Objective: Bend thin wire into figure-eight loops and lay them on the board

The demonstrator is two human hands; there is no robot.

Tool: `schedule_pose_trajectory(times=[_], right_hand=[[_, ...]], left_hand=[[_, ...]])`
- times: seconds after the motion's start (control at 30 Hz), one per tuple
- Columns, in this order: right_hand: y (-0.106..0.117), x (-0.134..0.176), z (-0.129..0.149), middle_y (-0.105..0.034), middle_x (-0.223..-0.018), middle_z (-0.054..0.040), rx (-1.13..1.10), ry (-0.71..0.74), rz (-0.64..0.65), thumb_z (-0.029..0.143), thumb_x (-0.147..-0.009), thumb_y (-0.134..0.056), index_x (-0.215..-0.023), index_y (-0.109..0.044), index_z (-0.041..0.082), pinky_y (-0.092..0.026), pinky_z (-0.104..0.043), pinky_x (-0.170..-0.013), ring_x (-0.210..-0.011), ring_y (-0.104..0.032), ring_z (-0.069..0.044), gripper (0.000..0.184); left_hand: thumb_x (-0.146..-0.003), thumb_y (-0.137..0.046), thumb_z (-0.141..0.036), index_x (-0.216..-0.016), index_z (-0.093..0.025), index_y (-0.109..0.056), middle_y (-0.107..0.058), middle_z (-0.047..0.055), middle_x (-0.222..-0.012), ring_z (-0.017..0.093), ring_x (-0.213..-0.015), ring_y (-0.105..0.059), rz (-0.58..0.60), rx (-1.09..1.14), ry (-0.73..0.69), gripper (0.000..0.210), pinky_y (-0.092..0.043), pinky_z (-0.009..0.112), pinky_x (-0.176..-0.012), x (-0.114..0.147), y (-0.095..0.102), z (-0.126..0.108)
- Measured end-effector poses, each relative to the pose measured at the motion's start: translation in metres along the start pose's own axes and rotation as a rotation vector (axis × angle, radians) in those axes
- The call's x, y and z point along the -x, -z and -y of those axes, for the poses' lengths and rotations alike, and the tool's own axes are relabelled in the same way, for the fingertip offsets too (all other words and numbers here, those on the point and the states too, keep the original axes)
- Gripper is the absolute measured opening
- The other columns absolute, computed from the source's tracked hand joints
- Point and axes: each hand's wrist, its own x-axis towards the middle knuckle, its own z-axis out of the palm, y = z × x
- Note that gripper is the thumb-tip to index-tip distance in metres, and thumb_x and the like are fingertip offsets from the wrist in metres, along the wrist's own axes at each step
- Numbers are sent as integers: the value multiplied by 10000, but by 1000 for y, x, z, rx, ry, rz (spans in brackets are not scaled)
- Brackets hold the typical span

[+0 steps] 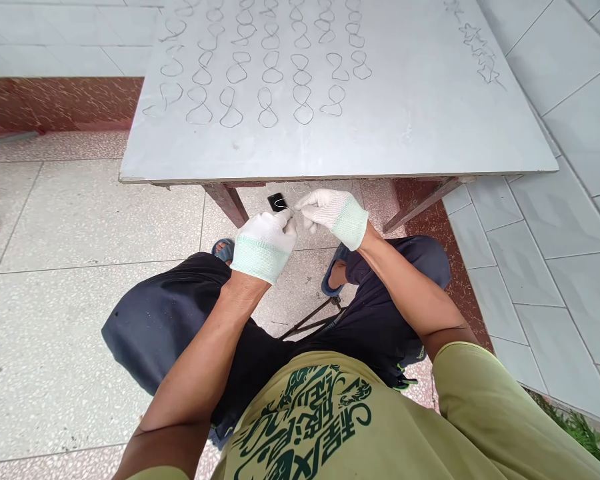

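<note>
Fingers (286, 216) together in head view: left hand (266, 244) and right hand (333, 212) both pinching thin wire (281, 201), just off near edge of table (430, 120); best grip close to bend, shape slowly, keep loose end clear

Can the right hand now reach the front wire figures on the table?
Probably yes: only the table edge lies between the right hand and the front figures, but this hand seems busy with a thin wire.
</note>
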Motion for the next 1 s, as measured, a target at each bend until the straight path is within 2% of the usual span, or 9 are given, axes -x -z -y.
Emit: schedule_pose_trajectory(times=[0.13, 0.3, 0.4, 0.47, 0.63, 0.73, 0.8, 0.9, 1.0], right_hand=[[3, 5, 5, -815, -806, -10, 116, 6, -36, 303, -1012, -839, -970, -791, 219, -619, -288, -691, -787, -763, -174, 105], [3, 0, -1, -817, -826, 0, 145, 11, -61, 177, -1033, -756, -919, -773, 213, -600, -274, -677, -676, -707, -125, 120], [-1, -4, -5, -807, -811, 10, 127, -15, -72, 83, -1041, -661, -916, -756, 195, -580, -233, -649, -635, -689, -97, 193], [-4, -7, -7, -803, -807, 11, 105, -25, -90, 61, -1047, -635, -927, -747, 193, -581, -219, -651, -647, -703, -98, 210], [-8, -11, -12, -794, -812, 24, 72, -43, -108, 24, -1038, -621, -955, -754, 190, -567, -210, -632, -640, -702, -94, 228], [-10, -12, -10, -760, -771, 44, 43, -63, -106, -6, -1037, -606, -991, -765, 180, -559, -207, -620, -612, -682, -85, 249], [-10, -10, -6, -741, -740, 50, 32, -88, -93, -17, -1037, -601, -994, -763, 177, -562, -210, -614, -606, -677, -87, 256], [-8, -5, 1, -746, -736, 42, 48, -82, -59, 3, -1051, -617, -981, -762, 180, -570, -212, -619, -625, -688, -93, 240], [-6, 1, 6, -766, -761, 30, 62, -40, -40, 26, -1054, -635, -974, -769, 189, -589, -213, -652, -672, -714, -101, 226]], left_hand=[[-1103, -514, -218, -1168, -166, -920, -873, 188, -1054, 366, -1025, -830, 82, -133, -66, 414, -583, 440, -874, -3, 4, -4], [-1089, -530, -201, -1184, -171, -935, -883, 186, -1088, 385, -1117, -823, 93, -61, -73, 417, -593, 468, -978, -6, 9, 1], [-1094, -558, -260, -1255, -209, -932, -892, 149, -1216, 365, -1211, -807, 9, 184, 7, 411, -580, 461, -1072, -4, 7, 4], [-1089, -582, -319, -1218, -234, -935, -897, 109, -1206, 331, -1189, -806, 5, 420, 84, 386, -575, 440, -1093, -2, 4, 6], [-953, -785, -455, -1024, -198, -898, -872, 77, -968, 239, -926, -780, 159, 1011, 241, 290, -612, 361, -927, -7, -6, 14], [-745, -972, -483, -839, -177, -828, -813, 72, -820, 181, -752, -702, 223, 1202, 295, 352, -580, 299, -747, -14, -10, 20], [-673, -1008, -471, -731, -175, -765, -732, 46, -691, 141, -640, -622, 269, 1312, 303, 387, -537, 269, -654, -17, -11, 23], [-654, -1001, -409, -655, -173, -715, -638, 15, -588, 110, -542, -551, 374, 1449, 312, 371, -496, 249, -572, -19, -10, 23], [-708, -942, -279, -670, -165, -710, -645, 13, -619, 107, -538, -574, 465, 1570, 404, 261, -507, 241, -555, -16, -5, 20]])
